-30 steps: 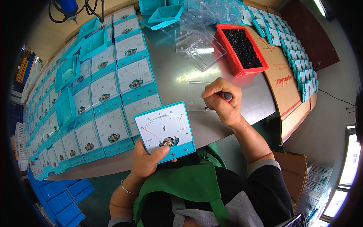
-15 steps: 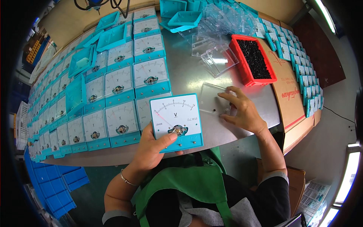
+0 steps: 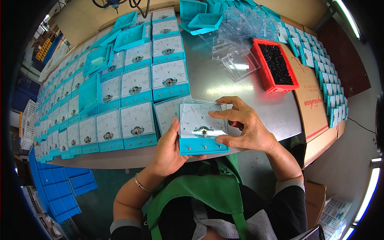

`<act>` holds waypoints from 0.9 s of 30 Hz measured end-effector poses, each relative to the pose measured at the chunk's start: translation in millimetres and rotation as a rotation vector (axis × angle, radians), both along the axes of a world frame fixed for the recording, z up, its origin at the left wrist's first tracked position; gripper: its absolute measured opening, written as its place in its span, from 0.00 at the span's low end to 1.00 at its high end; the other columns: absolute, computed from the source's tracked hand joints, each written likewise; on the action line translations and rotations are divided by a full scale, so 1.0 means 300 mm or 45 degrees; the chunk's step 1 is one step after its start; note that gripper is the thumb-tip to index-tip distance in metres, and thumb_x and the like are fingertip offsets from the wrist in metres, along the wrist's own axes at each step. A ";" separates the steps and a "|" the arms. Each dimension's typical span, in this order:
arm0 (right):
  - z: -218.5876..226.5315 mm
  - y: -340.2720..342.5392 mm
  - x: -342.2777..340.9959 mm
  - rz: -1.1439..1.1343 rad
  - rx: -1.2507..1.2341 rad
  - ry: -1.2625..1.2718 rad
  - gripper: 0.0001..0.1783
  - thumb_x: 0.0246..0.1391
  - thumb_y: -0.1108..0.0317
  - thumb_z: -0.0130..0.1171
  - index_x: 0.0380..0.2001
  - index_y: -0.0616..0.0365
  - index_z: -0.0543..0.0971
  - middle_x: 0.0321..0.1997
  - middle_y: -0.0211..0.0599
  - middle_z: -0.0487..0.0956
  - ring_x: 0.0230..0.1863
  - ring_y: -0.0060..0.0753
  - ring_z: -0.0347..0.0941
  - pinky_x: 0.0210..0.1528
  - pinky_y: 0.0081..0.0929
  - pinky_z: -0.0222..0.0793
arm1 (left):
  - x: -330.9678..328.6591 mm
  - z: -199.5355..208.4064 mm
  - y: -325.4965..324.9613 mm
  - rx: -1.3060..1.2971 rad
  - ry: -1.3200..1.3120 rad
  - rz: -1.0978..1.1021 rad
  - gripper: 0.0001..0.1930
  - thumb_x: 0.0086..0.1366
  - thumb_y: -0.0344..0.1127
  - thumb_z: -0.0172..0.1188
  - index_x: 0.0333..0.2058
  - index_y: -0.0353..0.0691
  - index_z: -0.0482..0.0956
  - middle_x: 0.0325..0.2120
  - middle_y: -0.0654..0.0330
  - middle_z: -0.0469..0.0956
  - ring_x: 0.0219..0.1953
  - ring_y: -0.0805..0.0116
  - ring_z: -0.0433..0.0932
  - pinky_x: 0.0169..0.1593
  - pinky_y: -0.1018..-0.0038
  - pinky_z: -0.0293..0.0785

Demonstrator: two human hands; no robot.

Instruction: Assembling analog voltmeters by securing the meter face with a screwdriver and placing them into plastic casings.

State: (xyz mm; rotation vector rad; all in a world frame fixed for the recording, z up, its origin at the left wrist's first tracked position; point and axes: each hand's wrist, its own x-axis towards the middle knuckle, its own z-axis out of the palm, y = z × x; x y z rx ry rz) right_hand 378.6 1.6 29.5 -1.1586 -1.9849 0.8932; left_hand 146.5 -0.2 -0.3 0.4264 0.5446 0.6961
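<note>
A teal panel voltmeter point(image 3: 204, 146) with a white dial rests in my left hand point(image 3: 170, 150), near the table's front edge. That hand wraps its left side and underside, the thumb along the edge. My right hand point(image 3: 250, 128) grips a clear plastic cover point(image 3: 202, 102) by its right side, between thumb and fingers. The cover lies over the dial, its top edge sticking out slightly past the meter's top. Whether it sits fully seated cannot be made out. Another meter point(image 3: 166, 114) lies partly hidden just behind my left hand.
Rows of similar meters point(image 3: 136, 88) fill the table's left side, with teal cases point(image 3: 130, 38) on some. Loose clear covers point(image 3: 240, 66) lie ahead, beside a red bin point(image 3: 294, 86) of small black parts. More meters point(image 3: 330, 90) line the cardboard point(image 3: 310, 108) at right.
My right hand has picked the clear cover up off the table and brought it left onto the voltmeter's face. My left thumb has shifted from the dial's front to its side.
</note>
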 end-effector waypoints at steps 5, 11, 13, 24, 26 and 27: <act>0.004 0.003 -0.017 0.008 -0.073 0.001 0.32 0.30 0.65 0.73 0.47 0.53 0.80 0.55 0.50 0.68 0.36 0.31 0.71 0.36 0.26 0.71 | -0.018 -0.012 0.000 -0.082 -0.030 0.013 0.29 0.70 0.57 0.30 0.58 0.42 0.60 0.46 0.52 0.76 0.40 0.60 0.80 0.34 0.65 0.81; 0.057 -0.037 -0.065 -0.015 0.060 -0.277 0.32 0.33 0.69 0.73 0.49 0.53 0.77 0.58 0.51 0.63 0.37 0.38 0.75 0.36 0.28 0.75 | -0.012 0.004 -0.002 0.171 0.022 -0.023 0.28 0.67 0.51 0.48 0.57 0.37 0.59 0.48 0.54 0.73 0.44 0.64 0.77 0.41 0.65 0.79; 0.043 -0.044 -0.059 0.013 0.086 -0.192 0.31 0.36 0.71 0.71 0.50 0.54 0.76 0.60 0.50 0.61 0.34 0.35 0.75 0.34 0.27 0.74 | -0.008 -0.003 -0.010 0.389 0.250 0.024 0.28 0.61 0.40 0.61 0.55 0.34 0.62 0.46 0.55 0.73 0.44 0.67 0.75 0.43 0.67 0.77; -0.132 -0.131 -0.083 -0.029 -0.513 0.660 0.10 0.50 0.81 0.57 0.38 0.66 0.77 0.31 0.27 0.79 0.29 0.14 0.70 0.34 0.17 0.68 | 0.010 0.046 -0.028 0.359 0.082 -0.062 0.26 0.58 0.33 0.64 0.53 0.34 0.65 0.46 0.57 0.73 0.48 0.68 0.73 0.53 0.68 0.69; -0.116 -0.137 -0.098 -0.062 -0.512 0.779 0.07 0.50 0.80 0.59 0.35 0.67 0.78 0.32 0.30 0.81 0.34 0.15 0.73 0.37 0.17 0.70 | 0.010 0.046 -0.030 0.315 0.076 -0.112 0.27 0.58 0.33 0.64 0.54 0.34 0.64 0.46 0.57 0.73 0.48 0.67 0.73 0.52 0.67 0.70; -0.127 -0.145 -0.097 -0.088 -0.530 0.813 0.07 0.49 0.80 0.60 0.34 0.66 0.79 0.35 0.32 0.82 0.36 0.17 0.75 0.40 0.18 0.71 | 0.012 0.046 -0.034 0.321 0.080 -0.112 0.27 0.58 0.33 0.64 0.54 0.34 0.64 0.46 0.57 0.73 0.48 0.67 0.73 0.52 0.67 0.70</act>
